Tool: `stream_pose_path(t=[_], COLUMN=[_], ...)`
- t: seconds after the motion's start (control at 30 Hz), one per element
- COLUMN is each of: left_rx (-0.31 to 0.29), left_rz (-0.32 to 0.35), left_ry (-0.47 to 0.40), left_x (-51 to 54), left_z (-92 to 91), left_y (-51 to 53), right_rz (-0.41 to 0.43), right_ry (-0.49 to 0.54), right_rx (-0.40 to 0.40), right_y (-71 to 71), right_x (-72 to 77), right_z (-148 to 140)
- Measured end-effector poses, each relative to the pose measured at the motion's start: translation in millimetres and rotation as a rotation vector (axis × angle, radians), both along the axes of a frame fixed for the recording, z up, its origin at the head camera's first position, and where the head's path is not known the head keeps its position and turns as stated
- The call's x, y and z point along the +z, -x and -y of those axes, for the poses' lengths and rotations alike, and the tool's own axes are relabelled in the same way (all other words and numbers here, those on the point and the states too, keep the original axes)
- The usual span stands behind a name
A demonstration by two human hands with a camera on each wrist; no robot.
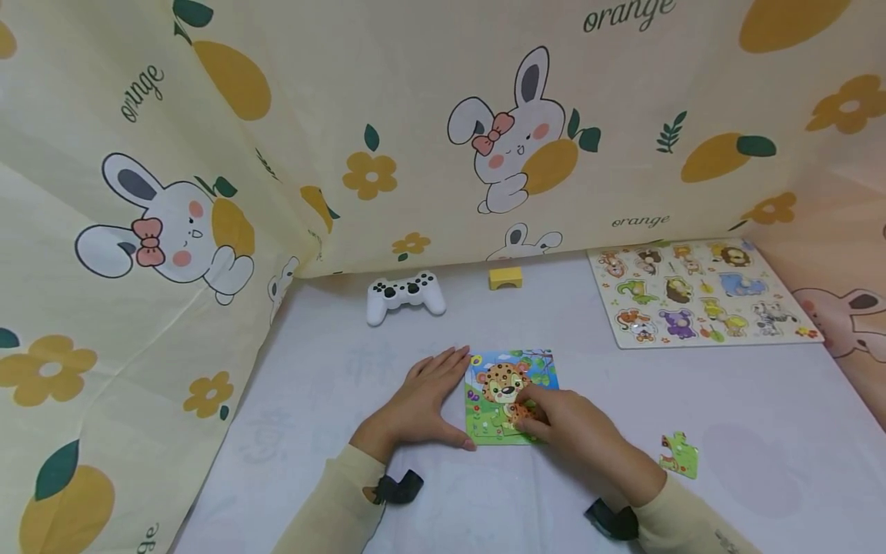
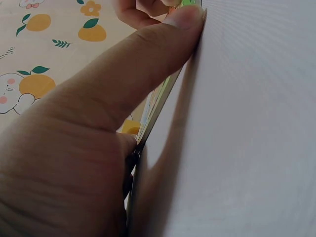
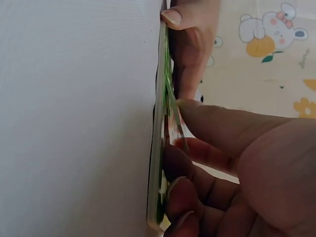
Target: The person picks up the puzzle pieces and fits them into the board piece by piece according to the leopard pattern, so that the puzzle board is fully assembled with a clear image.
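A small square jigsaw puzzle (image 1: 543,368) with a spotted cub on a green and blue scene lies flat on the white table. My left hand (image 1: 425,404) rests at its left edge, fingers straight and spread, thumb by the lower left corner. Over the lower right part, my right hand (image 1: 584,427) pinches a puzzle piece (image 3: 174,106) between thumb and fingers. In the right wrist view that piece stands tilted, one end raised from the board; much of it is hidden by the fingers. One loose green puzzle piece (image 1: 681,455) lies to the right of the right forearm.
A white game controller (image 1: 405,296) and a yellow arched block (image 1: 505,278) lie at the back. An animal picture board (image 1: 706,296) sits at the back right. A patterned cloth (image 1: 401,100) hangs behind and along the left side.
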State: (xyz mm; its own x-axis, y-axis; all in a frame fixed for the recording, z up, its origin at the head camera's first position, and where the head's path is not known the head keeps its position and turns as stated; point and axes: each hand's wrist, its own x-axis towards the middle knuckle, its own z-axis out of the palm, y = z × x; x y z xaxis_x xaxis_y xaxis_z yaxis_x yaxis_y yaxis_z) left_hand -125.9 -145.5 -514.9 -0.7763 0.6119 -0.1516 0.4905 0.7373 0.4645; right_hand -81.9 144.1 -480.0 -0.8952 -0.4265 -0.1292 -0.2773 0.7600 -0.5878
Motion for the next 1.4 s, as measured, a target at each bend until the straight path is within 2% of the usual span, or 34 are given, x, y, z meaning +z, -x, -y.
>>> stream_pose_path(t=[0.2,0.3,0.37,0.5,0.63,0.83,1.0,1.13,1.27,1.4], left_rx=[0.0,0.002,0.002,0.001,0.004,0.006,0.01,0.012,0.012,0.011], left_rz=[0.0,0.001,-0.002,-0.007,0.003,-0.003,-0.007,-0.006,-0.002,0.006], left_ry=[-0.011,-0.011,-0.009,-0.004,-0.012,-0.002,-0.001,-0.004,-0.004,-0.002], left_x=[0.3,0.4,0.1,-0.5,0.6,-0.3,-0.3,0.2,0.9,1.1], left_z=[0.4,0.3,0.2,0.0,-0.2,-0.9,-0.5,-0.3,-0.5,-1.1], left_y=[-0.7,-0.7,-0.4,-0.4,-0.7,-0.4,-0.6,-0.6,-1.2,-1.3], right_rz=[-0.058,-0.115,-0.187,-0.286,-0.246,-0.258,-0.264,-0.279,-0.255,-0.193], right_ry=[-0.074,-0.045,-0.017,0.053,0.07,-0.05,-0.165,-0.194,-0.169,-0.023], right_rx=[0.011,0.021,0.047,0.146,0.239,0.317,0.328,0.327,0.323,0.265], right_y=[-1.5,-2.3,-3.1,-5.0,-10.4,-25.3,-34.3,-37.7,-37.4,-34.2], right_x=[-3.0,0.0,1.8,3.5,5.1,5.0,5.5,4.0,2.1,0.5], right_z=[2.2,0.2,-2.6,-9.6,-18.0,-26.9,-24.5,-22.3,-24.1,-32.0])
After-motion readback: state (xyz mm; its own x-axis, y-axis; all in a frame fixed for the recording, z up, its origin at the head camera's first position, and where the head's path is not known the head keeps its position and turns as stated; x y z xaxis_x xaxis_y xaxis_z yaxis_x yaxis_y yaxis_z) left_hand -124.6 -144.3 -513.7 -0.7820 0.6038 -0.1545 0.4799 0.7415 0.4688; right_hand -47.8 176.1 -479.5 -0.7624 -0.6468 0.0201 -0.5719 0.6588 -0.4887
